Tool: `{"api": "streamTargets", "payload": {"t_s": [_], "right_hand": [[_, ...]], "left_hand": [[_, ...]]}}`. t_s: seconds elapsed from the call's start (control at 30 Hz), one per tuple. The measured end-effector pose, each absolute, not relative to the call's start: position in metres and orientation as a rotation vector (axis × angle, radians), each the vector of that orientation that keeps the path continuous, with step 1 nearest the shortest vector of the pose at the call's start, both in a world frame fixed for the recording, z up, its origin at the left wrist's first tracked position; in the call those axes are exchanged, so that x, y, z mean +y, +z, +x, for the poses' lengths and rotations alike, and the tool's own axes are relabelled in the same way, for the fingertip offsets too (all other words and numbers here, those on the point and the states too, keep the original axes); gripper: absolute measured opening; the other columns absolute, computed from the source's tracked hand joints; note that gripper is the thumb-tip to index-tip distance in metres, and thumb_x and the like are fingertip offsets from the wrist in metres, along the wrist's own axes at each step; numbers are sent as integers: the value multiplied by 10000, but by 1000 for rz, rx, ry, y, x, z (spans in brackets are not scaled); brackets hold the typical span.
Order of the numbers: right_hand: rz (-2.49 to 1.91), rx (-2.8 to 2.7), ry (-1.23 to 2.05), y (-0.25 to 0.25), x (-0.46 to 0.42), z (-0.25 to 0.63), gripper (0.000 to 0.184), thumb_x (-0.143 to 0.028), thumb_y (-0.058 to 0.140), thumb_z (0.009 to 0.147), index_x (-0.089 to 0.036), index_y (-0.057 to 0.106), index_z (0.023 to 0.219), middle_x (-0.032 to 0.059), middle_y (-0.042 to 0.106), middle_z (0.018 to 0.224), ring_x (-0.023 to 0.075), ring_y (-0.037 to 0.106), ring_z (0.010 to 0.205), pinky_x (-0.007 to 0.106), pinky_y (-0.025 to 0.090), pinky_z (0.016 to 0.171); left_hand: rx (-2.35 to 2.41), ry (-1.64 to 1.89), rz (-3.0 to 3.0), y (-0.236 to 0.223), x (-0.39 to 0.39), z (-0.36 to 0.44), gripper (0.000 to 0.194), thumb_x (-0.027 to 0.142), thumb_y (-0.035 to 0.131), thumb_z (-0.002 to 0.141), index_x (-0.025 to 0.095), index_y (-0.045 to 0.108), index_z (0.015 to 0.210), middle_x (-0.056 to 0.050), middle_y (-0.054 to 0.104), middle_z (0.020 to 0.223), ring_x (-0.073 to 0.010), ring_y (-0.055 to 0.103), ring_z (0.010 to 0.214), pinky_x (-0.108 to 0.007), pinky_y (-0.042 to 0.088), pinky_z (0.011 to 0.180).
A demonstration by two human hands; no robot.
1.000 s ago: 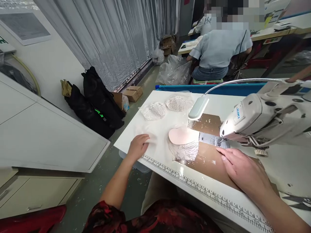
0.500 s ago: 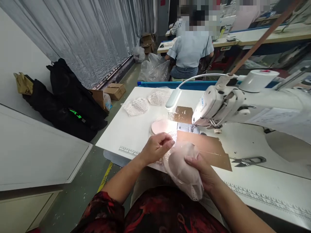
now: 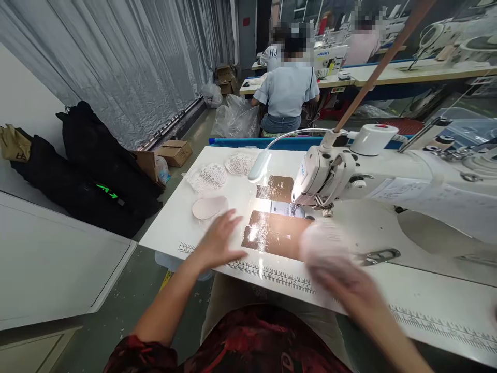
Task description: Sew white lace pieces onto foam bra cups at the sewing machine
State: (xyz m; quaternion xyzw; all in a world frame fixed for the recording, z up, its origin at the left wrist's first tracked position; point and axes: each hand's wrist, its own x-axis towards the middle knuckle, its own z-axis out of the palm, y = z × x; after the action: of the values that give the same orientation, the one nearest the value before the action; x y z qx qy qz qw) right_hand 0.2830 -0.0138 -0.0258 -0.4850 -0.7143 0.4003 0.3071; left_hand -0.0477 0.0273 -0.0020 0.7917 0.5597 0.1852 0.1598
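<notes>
Blurred by motion, a pale pink bra cup (image 3: 324,243) is held in my right hand (image 3: 341,282) over the right end of the brown sheets (image 3: 279,228). My left hand (image 3: 219,241) is open with fingers spread above the table, holding nothing. Just beyond its fingers lies a flat, smooth pink bra cup (image 3: 208,207). Farther back rest two white lace cups (image 3: 212,177). The white sewing machine (image 3: 322,176) stands at centre right, its needle plate (image 3: 285,209) lit by a lamp (image 3: 259,165). Thread snips (image 3: 380,256) lie right of the held cup.
Printed ruler marks (image 3: 272,274) run along the front edge of the white table (image 3: 166,223). A slanted brown pole (image 3: 382,67) rises by the machine head. Ahead, a person in a light blue shirt (image 3: 289,90) sits at another bench. Cardboard boxes (image 3: 174,152) and dark bags (image 3: 104,150) are at left.
My right hand has carried the bra cup to the right, away from my left hand. My left hand has moved left and opened. The view has swung somewhat to the right.
</notes>
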Motion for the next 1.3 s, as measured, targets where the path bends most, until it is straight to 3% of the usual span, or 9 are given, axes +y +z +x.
{"api": "streamTargets", "payload": {"t_s": [0.13, 0.3, 0.4, 0.53, 0.63, 0.77, 0.97, 1.2, 1.3], "right_hand": [[-938, -2024, 1332, -5, 8, 206, 187, -337, 533, 862, -201, 609, 757, 5, 642, 728, 154, 582, 653, 270, 472, 601], [-1198, -1747, 649, 13, 12, 227, 70, -242, 614, 746, -240, 545, 756, 21, 618, 781, 169, 580, 713, 271, 449, 611], [-1390, -1611, 686, 8, 20, 231, 63, -287, 597, 763, -239, 568, 791, 23, 623, 808, 171, 580, 722, 284, 458, 640], [-1127, -1639, 1570, -11, 24, 209, 123, -315, 601, 753, -192, 608, 764, 11, 634, 749, 164, 581, 690, 284, 469, 624], [-982, -1284, 2031, -22, 16, 200, 191, -319, 682, 702, -174, 618, 807, -1, 635, 703, 142, 572, 628, 281, 471, 611], [-944, -1012, 2095, -21, 9, 203, 304, -258, 790, 601, -187, 602, 829, -20, 603, 681, 126, 552, 599, 263, 464, 582], [-1016, -942, 1678, -25, 16, 210, 382, -222, 825, 582, -219, 459, 692, -84, 446, 612, 61, 373, 524, 170, 333, 474], [-1057, -1091, 1694, -36, 19, 214, 354, -571, 511, 836, -233, 615, 820, 24, 624, 767, 174, 556, 681, 292, 453, 636], [-1052, -1110, 1658, -36, 19, 216, 299, -519, 590, 806, -224, 642, 811, 23, 649, 806, 181, 575, 734, 293, 459, 679]], "left_hand": [[886, 501, 2081, 9, 13, -11, 691, 376, 694, 753, 223, 430, 1374, -65, 635, 1163, -205, 607, 1042, -302, 483, 904], [1526, 858, 1844, -8, 11, -28, 193, 268, 536, 844, 166, 680, 922, -41, 666, 842, -178, 605, 791, -279, 473, 717], [1258, 900, 1654, -11, 4, -25, 308, 397, 488, 891, 153, 673, 923, -57, 650, 837, -179, 601, 774, -283, 482, 688], [570, 804, 1484, 1, -5, 3, 715, 622, 576, 783, 203, 465, 1352, -130, 579, 1189, -252, 587, 1019, -334, 514, 799], [691, 908, 1438, 3, -1, 9, 847, 614, 681, 688, 222, 415, 1390, -145, 523, 1270, -238, 568, 986, -292, 513, 712], [919, 915, 1321, -9, 6, -2, 806, 441, 761, 668, 222, 434, 1372, -122, 495, 1313, -243, 517, 1068, -305, 464, 826], [819, 849, 944, -24, -2, -5, 423, 299, 738, 674, 117, 638, 1042, -44, 623, 837, -149, 546, 761, -240, 416, 700], [946, 1071, 830, -31, -9, 5, 233, 274, 709, 714, 123, 669, 887, -7, 613, 729, -116, 527, 680, -228, 414, 665], [914, 1136, 754, -32, -9, 13, 235, 323, 671, 780, 132, 687, 916, -27, 659, 767, -151, 585, 738, -264, 446, 727]]}}
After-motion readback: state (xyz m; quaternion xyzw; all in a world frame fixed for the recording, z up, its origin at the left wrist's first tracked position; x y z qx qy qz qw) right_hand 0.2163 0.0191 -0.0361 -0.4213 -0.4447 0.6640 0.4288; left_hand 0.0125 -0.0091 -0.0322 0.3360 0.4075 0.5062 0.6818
